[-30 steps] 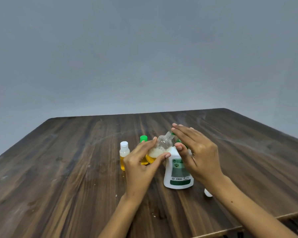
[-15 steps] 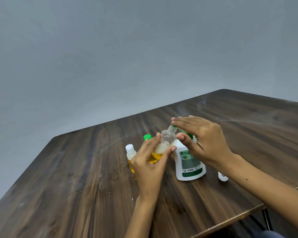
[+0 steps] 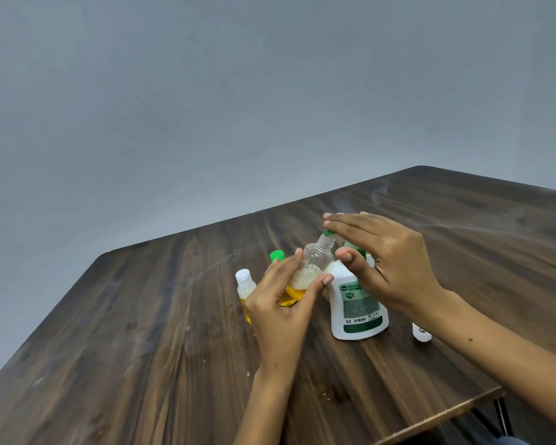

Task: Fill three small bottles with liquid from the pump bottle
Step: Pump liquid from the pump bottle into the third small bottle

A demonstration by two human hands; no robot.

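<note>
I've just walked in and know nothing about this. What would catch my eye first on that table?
Two bare hands meet at mid-table: the left hand holds a tilted clear bottle, part full of amber liquid and foam, against the green spout of a white pump bottle, while the right hand lies flat over the pump. Left of them stand a white-capped bottle and a green-capped one.

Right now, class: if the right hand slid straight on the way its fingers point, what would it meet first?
The right hand points left, flat above the pump bottle. Its line passes over the open small bottle and looks free beyond, though depth is hard to judge.
</note>
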